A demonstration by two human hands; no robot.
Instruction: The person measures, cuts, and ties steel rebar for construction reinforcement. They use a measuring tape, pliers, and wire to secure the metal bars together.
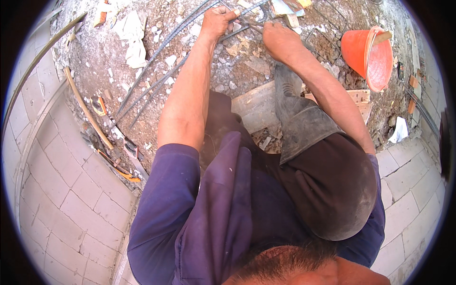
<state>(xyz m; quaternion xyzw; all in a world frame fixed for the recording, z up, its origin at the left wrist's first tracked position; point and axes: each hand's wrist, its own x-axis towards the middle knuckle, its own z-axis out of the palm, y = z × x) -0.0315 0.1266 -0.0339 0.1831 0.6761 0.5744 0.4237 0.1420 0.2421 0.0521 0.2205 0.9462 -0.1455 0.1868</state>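
Note:
At the far side of the view, both arms reach out over a bundle of ribbed steel rods [167,43]. My left hand [217,22] is closed at the rods, its thumb and fingers round a thin steel bar. Just right of it, my right hand [281,41] is closed on a dark metal tool [252,23] that looks like pincers. The tool's tip lies close to my left thumb, where the rods cross. Fingers and tool partly hide the crossing.
An orange bucket [355,53] lies tilted at right. Wooden boards [256,107] lie under my knees. A hacksaw [118,167], a wooden stick [88,108] and white cloth [133,40] lie at left. Rubble covers the ground between tiled surfaces [71,199].

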